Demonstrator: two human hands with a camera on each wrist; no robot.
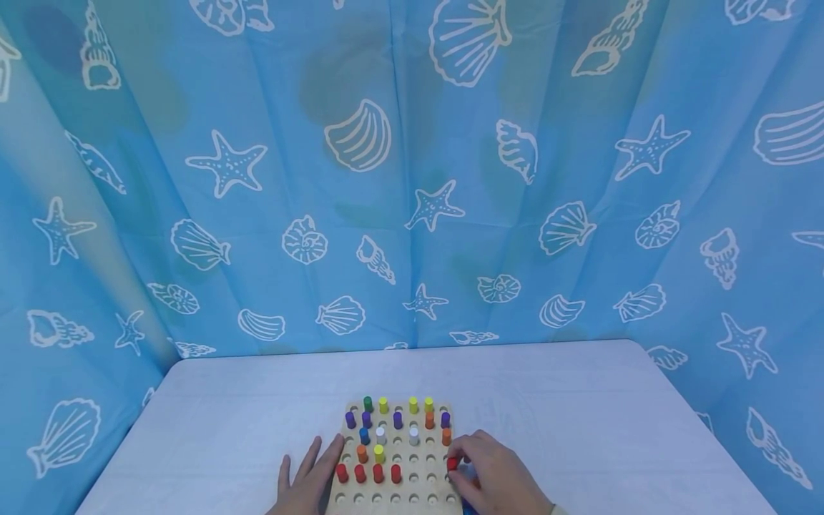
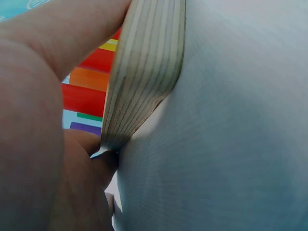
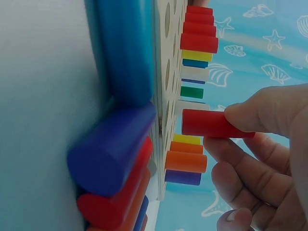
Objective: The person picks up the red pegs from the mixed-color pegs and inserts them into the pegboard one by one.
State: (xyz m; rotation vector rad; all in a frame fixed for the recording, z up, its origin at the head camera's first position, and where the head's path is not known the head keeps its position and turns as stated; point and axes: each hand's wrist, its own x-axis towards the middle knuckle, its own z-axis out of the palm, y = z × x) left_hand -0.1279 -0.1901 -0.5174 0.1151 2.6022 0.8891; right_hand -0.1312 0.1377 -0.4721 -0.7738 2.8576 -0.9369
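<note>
Right hand [image 1: 492, 471]: pinches 1 red peg [image 3: 204, 123] above pegboard [image 1: 386, 488], right side; peg partly covered.
Left hand [image 1: 309, 483]: fingers spread at pegboard's left edge; wrist cropped.
Loose pegs [image 3: 110, 156]: beside pegboard; count unclear.

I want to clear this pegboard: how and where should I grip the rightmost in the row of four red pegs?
Probably pinch that red peg by its exposed top, from above, front and back: it stands upright, a neighbouring red peg crowds its left, and the holes before and behind are empty.
</note>
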